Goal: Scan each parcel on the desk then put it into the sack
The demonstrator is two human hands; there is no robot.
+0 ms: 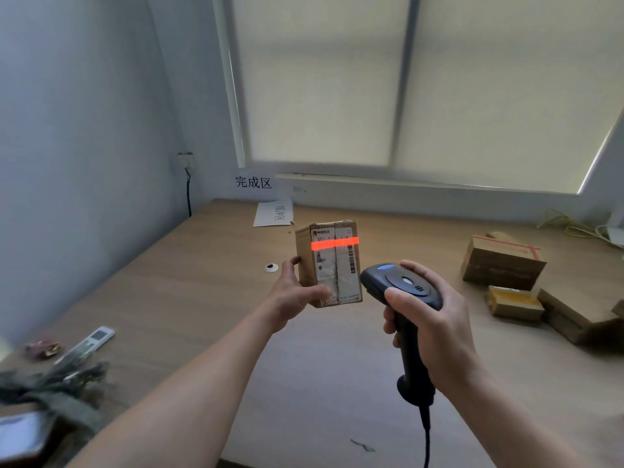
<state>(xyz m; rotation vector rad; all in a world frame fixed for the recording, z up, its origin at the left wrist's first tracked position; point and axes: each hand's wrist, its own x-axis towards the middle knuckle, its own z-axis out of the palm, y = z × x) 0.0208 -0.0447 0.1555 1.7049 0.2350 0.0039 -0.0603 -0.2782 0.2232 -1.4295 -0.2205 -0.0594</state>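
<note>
A small brown cardboard parcel stands upright above the worktop, its white label crossed by a red scan line. The black scanner points at it from just right. More brown parcels lie far right of it.
</note>
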